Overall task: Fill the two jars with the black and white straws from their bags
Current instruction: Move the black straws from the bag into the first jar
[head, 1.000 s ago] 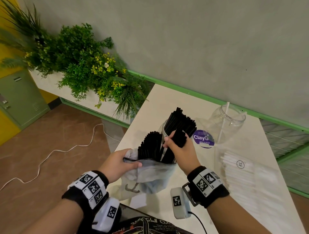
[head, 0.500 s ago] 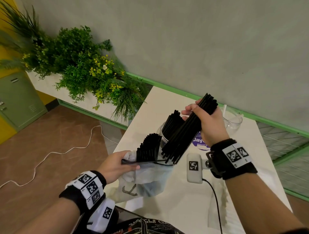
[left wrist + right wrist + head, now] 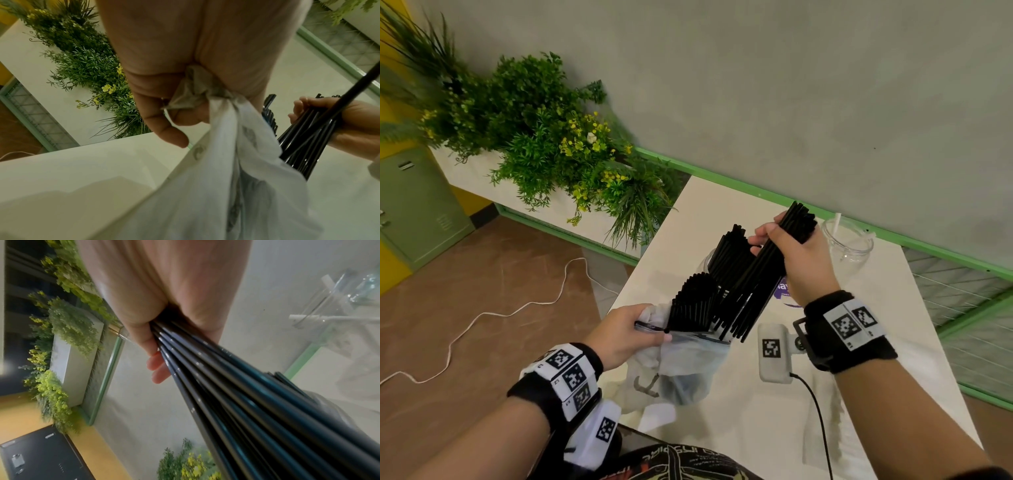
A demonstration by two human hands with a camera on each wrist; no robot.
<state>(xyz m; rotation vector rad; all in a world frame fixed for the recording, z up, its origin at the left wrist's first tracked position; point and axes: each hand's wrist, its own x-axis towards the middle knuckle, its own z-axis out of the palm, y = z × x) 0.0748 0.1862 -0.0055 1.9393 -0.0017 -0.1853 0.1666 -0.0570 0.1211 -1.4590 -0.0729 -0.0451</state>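
Observation:
My right hand [image 3: 791, 250] grips a bundle of black straws [image 3: 760, 277] near its upper end, lifted on a slant above the bag. In the right wrist view the same bundle of black straws [image 3: 236, 394] runs out of my fist. My left hand [image 3: 626, 329] pinches the rim of a clear plastic bag [image 3: 685, 359], bunched between the fingers [image 3: 162, 123], with more black straws [image 3: 691, 301] standing in it. Behind it a jar [image 3: 707, 265] holds black straws [image 3: 729, 253]. A second clear jar [image 3: 847, 240] at the far right holds one white straw [image 3: 836, 219].
The white table [image 3: 722, 411] has its left edge beside my left hand, with floor below. A planter of green foliage [image 3: 544, 137] stands to the far left. A purple round label [image 3: 782, 291] lies behind my right hand. A white cord [image 3: 500, 315] trails on the floor.
My right hand has pulled a bundle of black straws up out of the bag and raised it toward the far right. My left hand has kept hold of the bag rim.

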